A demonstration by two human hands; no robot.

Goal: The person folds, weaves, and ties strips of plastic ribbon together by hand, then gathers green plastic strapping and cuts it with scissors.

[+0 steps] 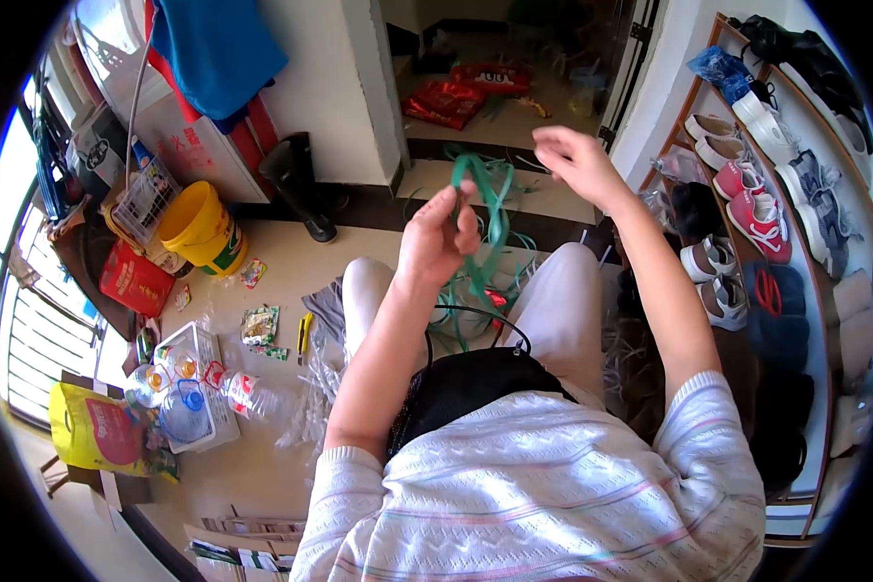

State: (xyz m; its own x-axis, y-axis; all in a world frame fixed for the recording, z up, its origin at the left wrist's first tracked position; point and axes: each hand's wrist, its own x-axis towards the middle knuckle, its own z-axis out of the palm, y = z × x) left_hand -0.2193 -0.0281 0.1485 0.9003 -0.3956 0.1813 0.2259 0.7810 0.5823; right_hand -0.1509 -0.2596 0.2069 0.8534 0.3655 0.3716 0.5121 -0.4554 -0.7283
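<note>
My left hand (435, 235) is raised above my knees, its fingers closed around a green plastic strap (496, 218). The strap loops up over the fingers and hangs down in loose bands between my legs. To the right and a little higher, my right hand (584, 170) is held in the air with its fingers stretched out to the left, apart from the green loop. More green strands lie tangled on the floor between my knees. A black bag (475, 378) with thin handles rests on my lap.
On the right stands a shoe rack (791, 291) full of shoes. At left are a yellow bucket (204, 228), a white basket (218, 422) with plastic bottles, and a yellow cutter knife (305, 335) on the floor. Black boots (301, 184) stand by the wall; red packages (446, 102) lie beyond the doorway.
</note>
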